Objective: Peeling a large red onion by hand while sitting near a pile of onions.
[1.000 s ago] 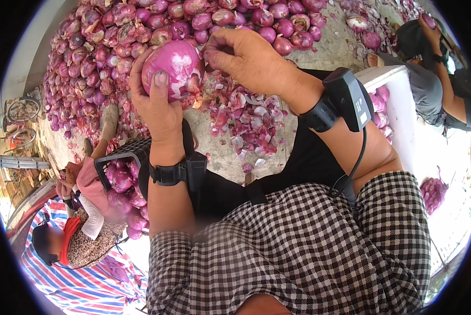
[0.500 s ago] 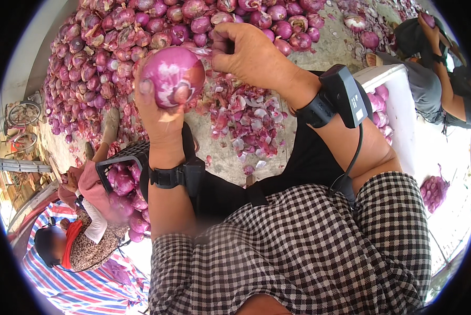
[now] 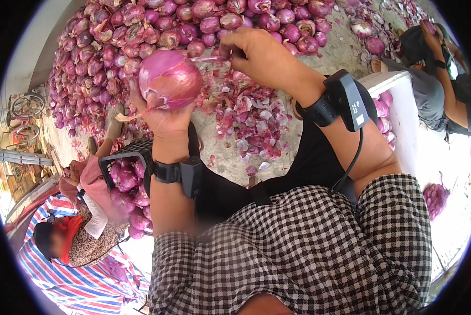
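A large purple onion (image 3: 171, 80) rests in my left hand (image 3: 168, 122), whose fingers cup it from below and from the side. A loose, dry flap of skin hangs off its lower left. To the right, my right hand (image 3: 261, 56) is closed in a pinch. A thin pinkish strip of onion skin (image 3: 210, 59) stretches from the onion's side to those fingertips, which are partly hidden. Beneath both hands, a scatter of peeled skins (image 3: 259, 123) lies on the concrete floor.
A big heap of onions (image 3: 99, 58) fills the far left and middle. By my left leg stands a black crate (image 3: 141, 148) of onions; at my right, a white box (image 3: 403, 100) holds more. One person (image 3: 91, 210) sits at left, another (image 3: 440, 84) at far right.
The onion has turned in my left hand, so another side shows. My right hand has moved slightly right, and the strip between it and the onion looks longer.
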A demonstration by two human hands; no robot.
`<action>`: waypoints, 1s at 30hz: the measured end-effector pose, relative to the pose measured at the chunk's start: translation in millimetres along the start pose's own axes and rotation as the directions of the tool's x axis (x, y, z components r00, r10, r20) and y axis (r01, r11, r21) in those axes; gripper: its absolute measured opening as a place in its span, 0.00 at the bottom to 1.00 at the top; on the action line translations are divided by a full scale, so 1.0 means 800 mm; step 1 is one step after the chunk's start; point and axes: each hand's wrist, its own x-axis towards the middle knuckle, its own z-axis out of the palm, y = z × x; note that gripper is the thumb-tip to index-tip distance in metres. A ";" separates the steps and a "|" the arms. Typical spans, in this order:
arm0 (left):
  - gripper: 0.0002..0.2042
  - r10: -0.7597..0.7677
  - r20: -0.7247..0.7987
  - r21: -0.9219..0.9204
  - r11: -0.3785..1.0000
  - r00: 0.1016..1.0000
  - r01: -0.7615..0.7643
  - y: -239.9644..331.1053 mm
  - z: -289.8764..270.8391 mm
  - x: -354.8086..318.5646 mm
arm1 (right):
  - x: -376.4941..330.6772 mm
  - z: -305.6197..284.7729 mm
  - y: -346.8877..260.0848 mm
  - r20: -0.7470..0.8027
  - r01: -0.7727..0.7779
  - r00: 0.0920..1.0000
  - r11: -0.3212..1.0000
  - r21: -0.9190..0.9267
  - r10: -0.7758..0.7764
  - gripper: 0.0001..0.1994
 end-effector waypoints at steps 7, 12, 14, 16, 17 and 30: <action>0.39 -0.195 0.253 -0.189 0.951 0.948 0.246 -0.001 -0.019 0.007 | -0.004 0.006 -0.001 0.036 0.105 0.994 0.975 -0.196 -0.100 0.15; 0.37 -0.218 0.439 -0.366 0.843 0.872 0.394 -0.001 -0.021 0.011 | -0.011 0.011 0.007 0.203 0.035 0.978 0.918 -0.396 0.051 0.11; 0.37 -0.184 0.460 -0.344 0.865 0.869 0.366 0.005 -0.019 0.008 | -0.016 0.017 0.012 0.356 -0.015 0.904 0.849 -0.528 0.238 0.15; 0.36 -0.188 0.458 -0.305 0.885 0.869 0.352 0.005 -0.024 0.007 | -0.017 0.016 0.012 0.328 0.010 0.930 0.881 -0.473 0.166 0.13; 0.36 -0.192 0.460 -0.285 0.893 0.867 0.349 0.004 -0.028 0.007 | -0.016 0.014 0.010 0.310 0.021 0.941 0.894 -0.448 0.133 0.12; 0.35 -0.144 0.299 -0.026 0.987 0.943 0.159 0.000 -0.052 0.011 | 0.009 0.026 -0.020 -0.040 0.063 0.998 0.860 0.506 -0.050 0.16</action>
